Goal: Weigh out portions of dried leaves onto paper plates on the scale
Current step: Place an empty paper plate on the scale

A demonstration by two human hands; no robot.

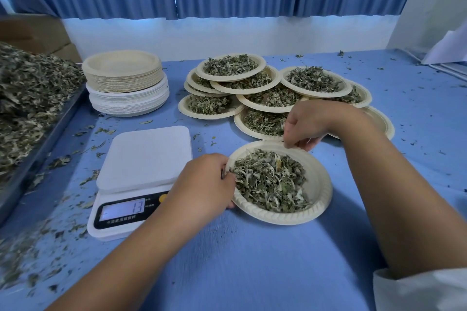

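Your left hand [205, 179] grips the plate [322, 201] at its left rim; your right hand [309, 125] pinches the far rim. Between your hands, dried leaves [267, 182] heaped. The scale [145, 156] sits left of both.

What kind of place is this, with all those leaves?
Probably a small workroom where dried leaves are weighed and portioned. Clues: a digital scale, a tall stack of empty paper plates, and a big heap of loose leaves at the side.

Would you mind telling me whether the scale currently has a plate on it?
Empty: the scale has a bare top, and the filled plate is beside it, not on it.
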